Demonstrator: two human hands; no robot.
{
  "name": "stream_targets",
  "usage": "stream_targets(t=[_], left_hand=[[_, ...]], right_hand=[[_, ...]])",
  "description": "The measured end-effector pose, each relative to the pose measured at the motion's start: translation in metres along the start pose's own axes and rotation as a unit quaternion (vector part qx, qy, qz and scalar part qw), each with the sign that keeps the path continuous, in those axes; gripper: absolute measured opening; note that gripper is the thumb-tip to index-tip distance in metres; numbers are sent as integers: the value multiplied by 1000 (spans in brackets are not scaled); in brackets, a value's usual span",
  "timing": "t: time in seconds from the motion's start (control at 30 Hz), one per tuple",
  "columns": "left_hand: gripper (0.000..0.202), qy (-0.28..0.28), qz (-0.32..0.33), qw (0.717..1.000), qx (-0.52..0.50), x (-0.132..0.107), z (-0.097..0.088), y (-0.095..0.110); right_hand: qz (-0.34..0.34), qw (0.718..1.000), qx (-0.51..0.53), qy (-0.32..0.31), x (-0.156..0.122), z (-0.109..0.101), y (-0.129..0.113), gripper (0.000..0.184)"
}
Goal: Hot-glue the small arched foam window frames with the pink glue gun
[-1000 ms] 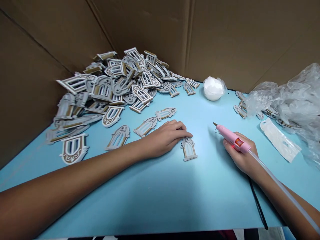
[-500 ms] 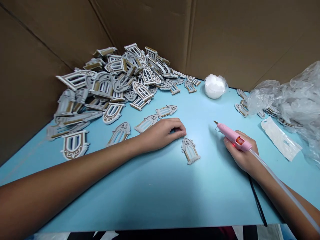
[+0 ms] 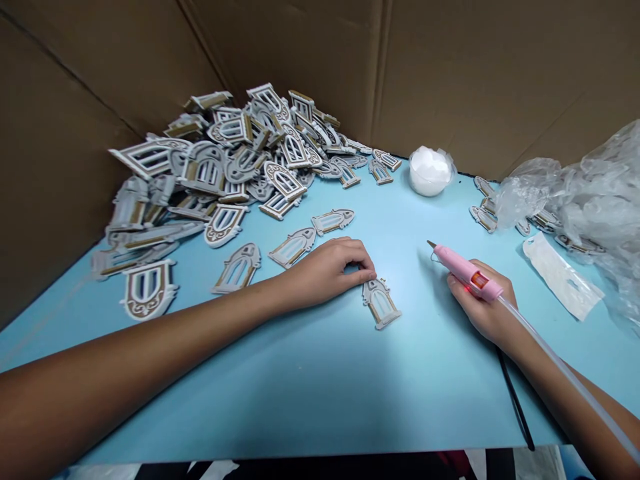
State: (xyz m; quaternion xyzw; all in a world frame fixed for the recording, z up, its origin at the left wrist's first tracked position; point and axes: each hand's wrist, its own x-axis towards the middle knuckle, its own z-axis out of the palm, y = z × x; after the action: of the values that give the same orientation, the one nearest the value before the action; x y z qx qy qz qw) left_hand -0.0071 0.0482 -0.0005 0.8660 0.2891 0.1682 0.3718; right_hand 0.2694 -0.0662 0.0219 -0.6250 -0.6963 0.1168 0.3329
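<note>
My left hand (image 3: 340, 267) has its thumb and fingertips pinched together over the pointed top of a small arched window ornament (image 3: 383, 305). The ornament lies flat with its grey back side up, and its tip is hidden under my fingers. In my right hand (image 3: 490, 307) is a pink hot glue gun (image 3: 465, 268), its metal nozzle pointing up and left above the table. A red light glows on it, and a long clear glue stick (image 3: 560, 367) runs from its rear over my forearm. Several more window ornaments (image 3: 239, 268) lie beyond my left arm.
A big heap of window ornaments (image 3: 225, 157) leans at the back left against cardboard walls (image 3: 450, 73). A small bowl with white contents (image 3: 431, 172) stands at the back. To the right are crumpled plastic bags (image 3: 600, 187), a white packet (image 3: 563, 277) and a black cord (image 3: 515, 400).
My left fingertips have moved slightly right and down, from just above the ornament onto its tip. My right hand and the glue gun have hardly moved.
</note>
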Motion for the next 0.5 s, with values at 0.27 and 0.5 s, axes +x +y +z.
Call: stream_targets(t=[0.27,0.5], left_hand=[[28,5,8,998,54,-1,2,0],[31,18,-19,998,59,-2,1,2]], right_hand=[[-1,1000,5,3,0,0,-1,26],[-3,1000,2,7,-1,0,-1,26]])
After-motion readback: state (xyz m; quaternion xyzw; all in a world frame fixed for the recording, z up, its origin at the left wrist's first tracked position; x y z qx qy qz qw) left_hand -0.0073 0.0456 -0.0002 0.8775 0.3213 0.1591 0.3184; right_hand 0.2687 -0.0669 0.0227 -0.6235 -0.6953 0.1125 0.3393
